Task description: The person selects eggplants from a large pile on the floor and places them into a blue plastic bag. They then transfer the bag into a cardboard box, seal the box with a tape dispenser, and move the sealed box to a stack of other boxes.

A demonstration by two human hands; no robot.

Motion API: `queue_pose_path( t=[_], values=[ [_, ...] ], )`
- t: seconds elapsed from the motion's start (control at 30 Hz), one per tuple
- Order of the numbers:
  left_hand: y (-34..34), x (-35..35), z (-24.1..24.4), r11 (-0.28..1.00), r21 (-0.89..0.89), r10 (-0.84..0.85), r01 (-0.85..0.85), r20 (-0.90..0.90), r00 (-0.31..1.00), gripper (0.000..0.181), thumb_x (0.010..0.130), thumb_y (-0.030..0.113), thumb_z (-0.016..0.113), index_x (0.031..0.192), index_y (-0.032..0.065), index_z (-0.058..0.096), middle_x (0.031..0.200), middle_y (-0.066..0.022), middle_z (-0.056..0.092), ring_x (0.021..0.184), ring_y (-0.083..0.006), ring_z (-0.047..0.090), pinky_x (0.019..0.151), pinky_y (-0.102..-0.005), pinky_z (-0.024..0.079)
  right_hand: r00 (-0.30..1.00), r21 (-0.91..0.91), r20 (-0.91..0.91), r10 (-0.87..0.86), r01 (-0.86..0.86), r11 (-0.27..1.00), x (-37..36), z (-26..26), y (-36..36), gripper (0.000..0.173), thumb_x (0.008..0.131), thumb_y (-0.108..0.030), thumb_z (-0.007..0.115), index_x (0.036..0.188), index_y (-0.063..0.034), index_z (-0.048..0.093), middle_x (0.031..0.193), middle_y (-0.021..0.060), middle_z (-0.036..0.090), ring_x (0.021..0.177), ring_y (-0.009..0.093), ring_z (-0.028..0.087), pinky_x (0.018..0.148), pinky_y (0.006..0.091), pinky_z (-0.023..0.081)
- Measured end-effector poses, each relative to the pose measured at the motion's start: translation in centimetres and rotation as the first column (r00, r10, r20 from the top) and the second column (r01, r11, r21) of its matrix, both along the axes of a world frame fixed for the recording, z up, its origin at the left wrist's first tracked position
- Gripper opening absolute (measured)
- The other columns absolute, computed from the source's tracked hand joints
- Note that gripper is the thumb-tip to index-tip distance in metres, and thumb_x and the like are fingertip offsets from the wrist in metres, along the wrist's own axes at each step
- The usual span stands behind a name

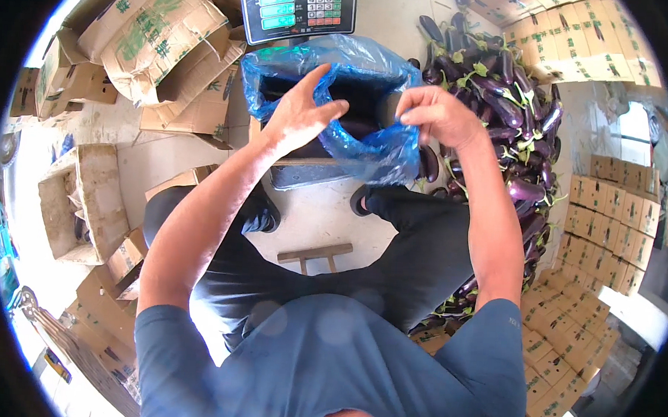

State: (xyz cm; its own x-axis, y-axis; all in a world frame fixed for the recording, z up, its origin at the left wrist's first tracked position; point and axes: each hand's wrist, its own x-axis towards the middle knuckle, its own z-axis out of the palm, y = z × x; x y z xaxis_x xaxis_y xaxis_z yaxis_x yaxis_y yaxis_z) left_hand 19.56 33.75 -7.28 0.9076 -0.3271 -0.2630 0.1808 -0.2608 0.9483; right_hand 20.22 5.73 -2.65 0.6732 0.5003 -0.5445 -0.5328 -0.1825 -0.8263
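A blue plastic bag lines a cardboard box on the platform of a digital scale, its mouth spread wide. Dark eggplants lie inside, partly in shadow. My left hand is at the bag's left part, thumb and index finger spread apart, the index finger by the film. At the bag's right edge my right hand has its fingers curled, pinching the blue film. The scale's display panel stands lit just beyond the bag.
A long heap of purple eggplants lies on the floor at the right. Stacked cartons stand beyond it. Opened cardboard boxes are at the upper left, a worn foam box below them. A small wooden frame lies between my legs.
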Motion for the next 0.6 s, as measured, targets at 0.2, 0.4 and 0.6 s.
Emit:
queue_pose_path(
  t=[0.2,0.4,0.6],
  values=[
    [-1.0,-1.0,-3.2,0.993,0.120,-0.012,0.004,0.064,0.998,0.073,0.085,0.021,0.070,0.147,-0.0039,0.040,0.142,-0.0275,0.052,0.133,-0.0356,0.051,0.111,-0.0368,0.039,0.996,0.104,0.091,0.024,-0.033,0.994,-2.7,-2.2,7.6,0.014,0.089,-0.015,0.069,0.093,-0.0014,0.068,0.074,0.0030,0.064,0.057,0.012,0.062,0.052,0.0274,0.050],
    [0.6,0.9,-2.3,0.995,-0.064,0.051,-0.073,-0.291,0.955,0.043,0.092,0.015,0.062,0.131,-0.0022,0.058,0.119,-0.0118,0.066,0.104,-0.0193,0.064,0.088,-0.0336,0.051,0.923,-0.074,0.307,-0.234,0.268,0.961,2.7,-1.4,2.0,0.013,0.082,-0.013,0.068,0.088,-0.0019,0.071,0.069,0.0054,0.065,0.052,0.013,0.059,0.048,0.0276,0.047],
    [-1.9,0.6,-1.2,0.923,-0.111,-0.377,0.368,-0.084,0.922,0.043,0.091,0.009,0.061,0.134,0.0061,0.059,0.117,-0.0065,0.067,0.096,-0.0158,0.065,0.080,-0.0277,0.053,0.933,-0.057,0.228,0.277,-0.271,0.961,-2.9,1.9,4.1,0.013,0.076,-0.013,0.068,0.085,-0.0037,0.072,0.069,0.0050,0.065,0.058,0.011,0.061,0.053,0.0279,0.050]
  ],
)
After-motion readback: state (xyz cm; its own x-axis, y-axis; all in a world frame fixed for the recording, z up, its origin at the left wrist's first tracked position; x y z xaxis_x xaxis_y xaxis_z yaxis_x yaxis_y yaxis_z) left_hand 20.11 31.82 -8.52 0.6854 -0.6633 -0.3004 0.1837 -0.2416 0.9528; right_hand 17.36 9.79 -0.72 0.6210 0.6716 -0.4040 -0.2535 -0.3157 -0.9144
